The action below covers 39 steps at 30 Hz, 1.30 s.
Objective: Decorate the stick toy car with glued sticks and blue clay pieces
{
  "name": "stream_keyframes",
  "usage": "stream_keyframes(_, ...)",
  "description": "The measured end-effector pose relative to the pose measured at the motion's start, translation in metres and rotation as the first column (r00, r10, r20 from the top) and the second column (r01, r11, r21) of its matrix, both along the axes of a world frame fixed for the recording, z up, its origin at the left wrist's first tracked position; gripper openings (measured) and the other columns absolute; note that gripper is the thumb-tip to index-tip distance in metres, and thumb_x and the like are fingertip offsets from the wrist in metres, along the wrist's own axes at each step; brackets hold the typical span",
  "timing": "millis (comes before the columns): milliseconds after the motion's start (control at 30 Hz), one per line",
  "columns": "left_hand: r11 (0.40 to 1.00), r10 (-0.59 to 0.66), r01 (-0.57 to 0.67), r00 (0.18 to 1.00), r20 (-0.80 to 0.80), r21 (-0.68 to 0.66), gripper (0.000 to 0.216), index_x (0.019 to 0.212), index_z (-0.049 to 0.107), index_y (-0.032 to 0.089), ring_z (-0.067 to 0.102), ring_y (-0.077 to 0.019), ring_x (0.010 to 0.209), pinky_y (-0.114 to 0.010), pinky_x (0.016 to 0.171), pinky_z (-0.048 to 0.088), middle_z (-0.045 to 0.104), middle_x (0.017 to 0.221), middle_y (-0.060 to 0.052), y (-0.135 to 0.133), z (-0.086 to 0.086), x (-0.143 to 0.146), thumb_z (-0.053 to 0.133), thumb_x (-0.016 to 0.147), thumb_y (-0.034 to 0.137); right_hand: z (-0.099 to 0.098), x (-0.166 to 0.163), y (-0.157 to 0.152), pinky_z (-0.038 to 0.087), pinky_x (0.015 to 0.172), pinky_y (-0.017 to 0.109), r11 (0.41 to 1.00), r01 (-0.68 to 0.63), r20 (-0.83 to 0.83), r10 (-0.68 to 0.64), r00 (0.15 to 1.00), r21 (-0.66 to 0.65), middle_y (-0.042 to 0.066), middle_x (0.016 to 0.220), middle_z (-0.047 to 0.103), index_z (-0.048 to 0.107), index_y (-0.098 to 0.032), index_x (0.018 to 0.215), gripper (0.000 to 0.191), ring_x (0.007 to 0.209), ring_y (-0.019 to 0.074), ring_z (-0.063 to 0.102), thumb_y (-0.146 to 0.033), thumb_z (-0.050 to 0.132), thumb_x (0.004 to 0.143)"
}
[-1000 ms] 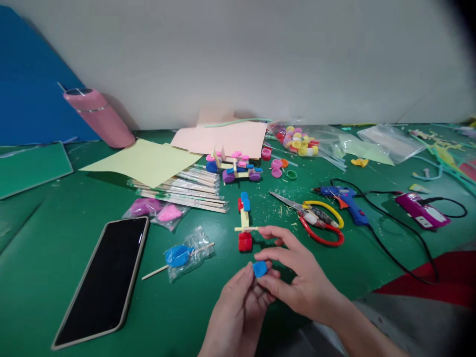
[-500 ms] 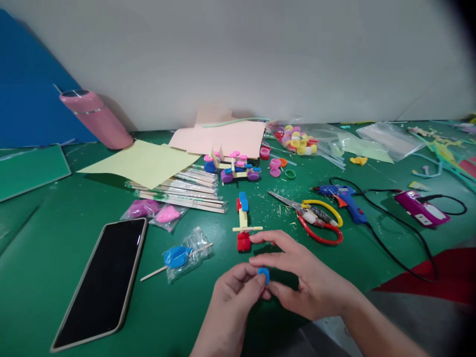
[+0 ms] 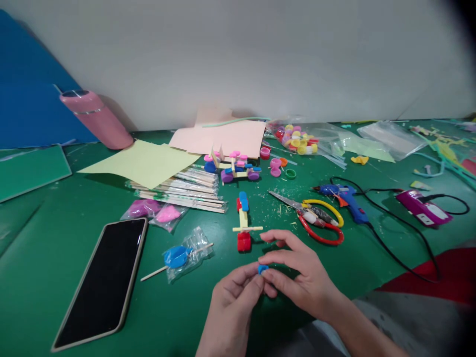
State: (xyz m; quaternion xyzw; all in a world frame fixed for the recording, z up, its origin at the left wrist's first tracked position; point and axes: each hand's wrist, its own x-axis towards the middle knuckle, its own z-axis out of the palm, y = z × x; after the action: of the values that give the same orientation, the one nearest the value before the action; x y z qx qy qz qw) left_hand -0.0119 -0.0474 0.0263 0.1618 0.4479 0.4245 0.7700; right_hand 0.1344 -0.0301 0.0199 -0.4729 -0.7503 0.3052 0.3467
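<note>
A small piece of blue modelling clay (image 3: pixel 262 268) is pinched between the fingertips of both hands, low in the middle of the view. My left hand (image 3: pixel 235 300) grips it from the left with thumb and bent fingers. From the right, the thumb and a finger of my right hand (image 3: pixel 303 270) close on it too, while its index finger stays raised. Just beyond the hands stands a little toy car (image 3: pixel 243 218) with red wheels, a pale stick body and a blue piece on top. A packet of blue clay (image 3: pixel 176 257) with a thin stick lies left of the hands.
Scissors (image 3: pixel 320 218) and a corded blue glue gun (image 3: pixel 344 194) lie on the right, by a purple power block (image 3: pixel 424 208). On the left are a phone (image 3: pixel 100 282) and wrapped sticks (image 3: pixel 182 191). More toy cars (image 3: pixel 240 173) and a bag of caps (image 3: pixel 295 139) sit behind.
My right hand has drawn back from the toy car's red wheels, and its thumb and finger now press on the blue clay. The clay has turned slightly and shows less.
</note>
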Motion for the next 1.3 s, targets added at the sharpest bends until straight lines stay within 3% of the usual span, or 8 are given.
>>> stream_keyframes(233, 1.000, 0.003, -0.002, 0.996, 0.094, -0.017, 0.013, 0.074, 0.071, 0.011, 0.053, -0.0133, 0.061, -0.024, 0.064, 0.041, 0.064, 0.060, -0.005, 0.0014, -0.0017, -0.0001, 0.064, 0.071, 0.021, -0.0007, 0.0002, -0.0003, 0.047, 0.083, 0.035, 0.984, 0.022, 0.098, -0.040, 0.994, 0.179, 0.007, 0.113, 0.054, 0.067, -0.024, 0.090, 0.016, 0.101, 0.0212, 0.054, -0.022, 0.057, 0.078)
stream_keyframes(533, 1.000, 0.004, -0.003, 0.993, 0.120, -0.007, 0.013, 0.075, 0.072, 0.012, 0.054, -0.0127, 0.061, -0.023, 0.065, 0.041, 0.066, 0.060, -0.005, 0.0003, -0.0035, 0.0016, 0.062, 0.073, 0.020, 0.0019, -0.0016, -0.0010, 0.045, 0.086, 0.032, 0.999, 0.031, 0.046, -0.032, 0.998, 0.032, 0.005, 0.117, 0.049, 0.067, -0.024, 0.082, 0.011, 0.105, 0.0201, 0.051, -0.021, 0.058, 0.078)
stream_keyframes(767, 0.998, 0.039, -0.034, 0.992, 0.121, -0.044, 0.013, 0.079, 0.072, 0.013, 0.055, -0.0124, 0.064, -0.023, 0.069, 0.043, 0.068, 0.066, -0.006, -0.0009, -0.0042, 0.0031, 0.063, 0.072, 0.019, 0.0056, -0.0034, -0.0016, 0.043, 0.087, 0.033, 0.996, 0.035, 0.131, -0.045, 0.990, 0.077, 0.005, 0.117, 0.049, 0.066, -0.024, 0.084, 0.014, 0.106, 0.0204, 0.050, -0.019, 0.054, 0.081)
stream_keyframes(1000, 0.995, 0.087, -0.078, 0.985, 0.147, -0.062, 0.013, 0.077, 0.073, 0.015, 0.057, -0.0124, 0.062, -0.023, 0.069, 0.045, 0.069, 0.067, -0.006, 0.0020, 0.0004, 0.0066, 0.070, 0.065, 0.019, 0.0043, -0.0040, -0.0042, 0.042, 0.088, 0.032, 0.997, 0.061, 0.085, -0.064, 0.994, 0.046, 0.006, 0.119, 0.047, 0.063, -0.023, 0.090, 0.014, 0.106, 0.0192, 0.049, -0.019, 0.053, 0.081)
stream_keyframes(1300, 0.996, 0.051, -0.040, 0.987, 0.150, -0.080, 0.014, 0.082, 0.071, 0.011, 0.056, -0.0128, 0.067, -0.025, 0.071, 0.044, 0.068, 0.071, -0.008, -0.0004, -0.0017, 0.0048, 0.062, 0.072, 0.018, 0.0020, -0.0049, -0.0033, 0.040, 0.089, 0.027, 0.998, 0.046, 0.086, -0.049, 0.995, 0.037, 0.004, 0.118, 0.047, 0.064, -0.023, 0.088, 0.016, 0.107, 0.0165, 0.048, -0.015, 0.052, 0.081)
